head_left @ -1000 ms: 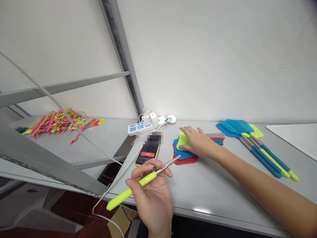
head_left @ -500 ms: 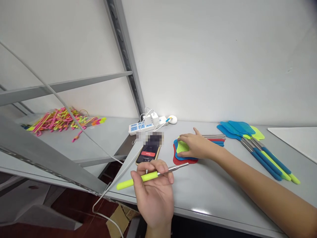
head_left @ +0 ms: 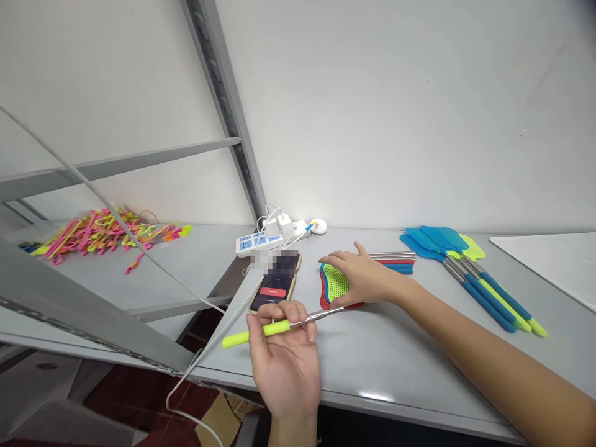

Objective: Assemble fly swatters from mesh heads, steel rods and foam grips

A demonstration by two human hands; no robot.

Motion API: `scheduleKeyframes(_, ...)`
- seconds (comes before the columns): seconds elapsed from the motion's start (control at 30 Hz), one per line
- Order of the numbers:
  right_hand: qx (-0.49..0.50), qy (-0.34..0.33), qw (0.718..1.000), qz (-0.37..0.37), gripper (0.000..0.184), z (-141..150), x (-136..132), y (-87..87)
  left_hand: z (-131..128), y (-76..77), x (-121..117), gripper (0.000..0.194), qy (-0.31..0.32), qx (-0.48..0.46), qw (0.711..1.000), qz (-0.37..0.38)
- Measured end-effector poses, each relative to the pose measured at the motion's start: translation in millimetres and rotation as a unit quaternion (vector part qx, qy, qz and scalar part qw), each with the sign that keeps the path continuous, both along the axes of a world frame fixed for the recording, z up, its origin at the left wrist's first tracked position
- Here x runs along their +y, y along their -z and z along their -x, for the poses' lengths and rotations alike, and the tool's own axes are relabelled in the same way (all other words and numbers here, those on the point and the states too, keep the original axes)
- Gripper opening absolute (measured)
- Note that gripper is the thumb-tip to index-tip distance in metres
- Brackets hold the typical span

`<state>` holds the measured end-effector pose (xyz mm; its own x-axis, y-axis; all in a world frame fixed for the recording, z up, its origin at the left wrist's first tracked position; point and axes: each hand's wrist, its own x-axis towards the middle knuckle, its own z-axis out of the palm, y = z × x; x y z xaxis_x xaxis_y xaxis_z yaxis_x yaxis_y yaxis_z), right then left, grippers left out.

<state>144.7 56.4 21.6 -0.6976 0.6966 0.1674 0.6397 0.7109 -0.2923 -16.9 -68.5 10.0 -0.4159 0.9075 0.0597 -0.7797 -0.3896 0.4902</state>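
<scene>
Palm up, my left hand point(head_left: 291, 360) holds a telescopic handle with a yellow-green grip point(head_left: 242, 338) and a metal rod pointing right. My right hand point(head_left: 361, 276) is closed around the edges of a yellow-green mesh fly swatter head point(head_left: 335, 282), with a blue one bending up just beneath it. Below these, a red fly swatter head point(head_left: 325, 299) lies on the table. The rod's tip is close to my right thumb; I cannot tell if they touch. Behind my right hand lie more handles with red and blue grips point(head_left: 401, 269).
Several fly swatters point(head_left: 475, 282) in blue and yellow-green lie at the right, near a white sheet point(head_left: 554, 261). A phone point(head_left: 274, 285), a power strip point(head_left: 249, 244) and white cables occupy the left of the table. Beyond a metal post point(head_left: 228, 105) is a colourful pile point(head_left: 102, 233).
My right hand has closed on the top yellow-green fly swatter head, and its edge and the blue one's now curl up from the red one. My left hand keeps the handle. The view has shifted slightly.
</scene>
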Motion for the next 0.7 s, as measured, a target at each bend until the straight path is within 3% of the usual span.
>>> scheduleKeyframes(0.2, -0.011, -0.015, 0.999, 0.030, 0.103, -7.0, -5.7, 1.0, 0.6, 0.2, 2.0, 0.036, -0.003, -0.012, 1.000, 0.009)
scheduleKeyframes(0.33, -0.013, -0.011, 0.999, 0.041, 0.099, -10.3, -11.5, -1.3, 0.8, 1.1, 2.3, 0.037, 0.001, -0.014, 1.000, 0.011)
scheduleKeyframes(0.4, -0.012, -0.018, 0.999, 0.042, 0.085, -11.1, -16.3, -3.3, 0.9, 1.8, 2.0, 0.036, 0.000, -0.016, 1.000, 0.014)
scheduleKeyframes(0.57, -0.007, -0.052, 0.998, 0.031, 0.031, -13.2, -39.1, -10.3, 1.5, 2.4, 2.3, 0.035, -0.011, -0.018, 1.000, 0.019)
scheduleKeyframes(0.7, 0.022, -0.037, 0.999, -0.017, 0.032, -20.1, -65.9, -5.8, 0.7, 1.8, 2.7, 0.033, -0.015, -0.018, 0.999, 0.026)
